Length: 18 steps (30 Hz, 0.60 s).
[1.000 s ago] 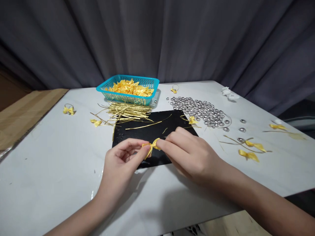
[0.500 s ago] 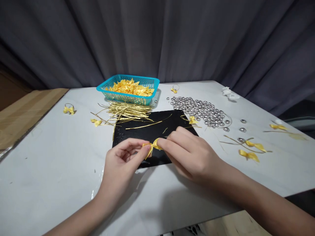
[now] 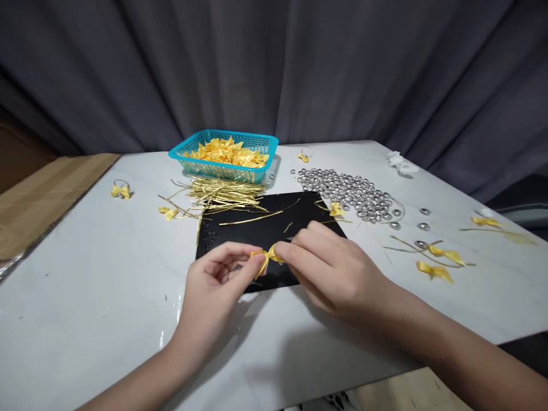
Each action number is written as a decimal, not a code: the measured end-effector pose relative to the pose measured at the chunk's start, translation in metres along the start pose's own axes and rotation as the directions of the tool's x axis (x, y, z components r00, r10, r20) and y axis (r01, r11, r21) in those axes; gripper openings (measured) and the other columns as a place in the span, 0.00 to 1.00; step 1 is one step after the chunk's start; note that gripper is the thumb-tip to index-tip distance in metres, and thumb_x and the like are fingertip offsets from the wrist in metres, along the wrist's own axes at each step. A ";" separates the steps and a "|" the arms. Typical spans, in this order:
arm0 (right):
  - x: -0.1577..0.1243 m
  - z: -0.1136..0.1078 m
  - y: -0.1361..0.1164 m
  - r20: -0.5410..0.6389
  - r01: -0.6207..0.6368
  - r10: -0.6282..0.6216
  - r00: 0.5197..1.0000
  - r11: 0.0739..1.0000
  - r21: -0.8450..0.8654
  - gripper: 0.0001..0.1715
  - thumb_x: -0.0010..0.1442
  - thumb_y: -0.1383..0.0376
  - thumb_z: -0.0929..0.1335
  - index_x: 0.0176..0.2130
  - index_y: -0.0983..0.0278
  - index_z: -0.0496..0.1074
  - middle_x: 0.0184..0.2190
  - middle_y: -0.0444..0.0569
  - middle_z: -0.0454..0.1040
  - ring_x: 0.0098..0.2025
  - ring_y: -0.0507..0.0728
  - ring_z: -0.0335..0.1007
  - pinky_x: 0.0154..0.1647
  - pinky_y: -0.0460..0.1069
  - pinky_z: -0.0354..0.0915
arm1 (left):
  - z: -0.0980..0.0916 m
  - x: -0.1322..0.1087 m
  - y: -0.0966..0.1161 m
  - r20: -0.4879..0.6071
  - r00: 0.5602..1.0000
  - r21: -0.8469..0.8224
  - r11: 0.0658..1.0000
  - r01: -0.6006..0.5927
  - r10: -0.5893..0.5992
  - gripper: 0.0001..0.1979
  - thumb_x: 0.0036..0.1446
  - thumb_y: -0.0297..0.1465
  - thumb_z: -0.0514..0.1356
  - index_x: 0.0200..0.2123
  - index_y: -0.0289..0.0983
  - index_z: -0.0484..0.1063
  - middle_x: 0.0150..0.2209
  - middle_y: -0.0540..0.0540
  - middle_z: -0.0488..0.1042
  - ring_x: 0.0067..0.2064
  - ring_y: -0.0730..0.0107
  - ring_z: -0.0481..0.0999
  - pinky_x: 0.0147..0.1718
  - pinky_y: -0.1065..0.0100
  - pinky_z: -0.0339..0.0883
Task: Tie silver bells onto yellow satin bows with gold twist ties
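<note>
Between my two hands a yellow ribbon bow [image 3: 265,261] is held just over the front part of a black mat [image 3: 244,234]. My left hand [image 3: 225,271] pinches the bow's left loop between thumb and index finger. On the other side, my right hand [image 3: 331,265] is closed on the right loop, and its fingers cover much of that end. Behind the mat lies a bundle of gold twist ties [image 3: 225,193], with a few loose ones across the mat. Close to the mat's right corner rests another yellow bow [image 3: 336,209].
A blue basket [image 3: 175,154] full of yellow bows stands at the back. Silver beads [image 3: 351,194] are heaped at the right. More bows [image 3: 434,271] and ties lie at the right, and a bow with a wire loop [image 3: 120,191] at the left. Cardboard [image 3: 55,188] borders the left edge.
Both hands keep their hold on the bow. They and the bow sit very slightly further right in the picture, as does the whole scene.
</note>
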State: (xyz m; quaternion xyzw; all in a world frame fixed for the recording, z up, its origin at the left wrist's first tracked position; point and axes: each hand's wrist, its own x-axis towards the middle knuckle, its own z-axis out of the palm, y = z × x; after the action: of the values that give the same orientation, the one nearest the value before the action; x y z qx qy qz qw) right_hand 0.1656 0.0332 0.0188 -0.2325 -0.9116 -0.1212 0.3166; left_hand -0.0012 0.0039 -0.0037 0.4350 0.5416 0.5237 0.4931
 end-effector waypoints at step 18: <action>0.001 0.000 0.000 0.001 -0.003 0.003 1.000 0.999 0.036 0.14 0.60 0.76 0.60 0.28 0.72 0.71 0.23 0.48 0.62 0.26 0.52 0.50 0.25 0.46 0.53 | -0.002 0.000 -0.003 0.009 1.000 -0.011 1.000 -0.015 0.015 0.02 0.46 0.30 0.67 0.25 0.39 0.77 0.24 0.54 0.78 0.26 0.80 0.75 0.27 0.83 0.68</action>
State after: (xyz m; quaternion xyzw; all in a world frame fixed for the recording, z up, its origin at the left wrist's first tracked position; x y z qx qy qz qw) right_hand 0.1648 0.0334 0.0188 -0.2281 -0.9135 -0.1040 0.3203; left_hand -0.0031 0.0035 -0.0063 0.4387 0.5334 0.5281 0.4940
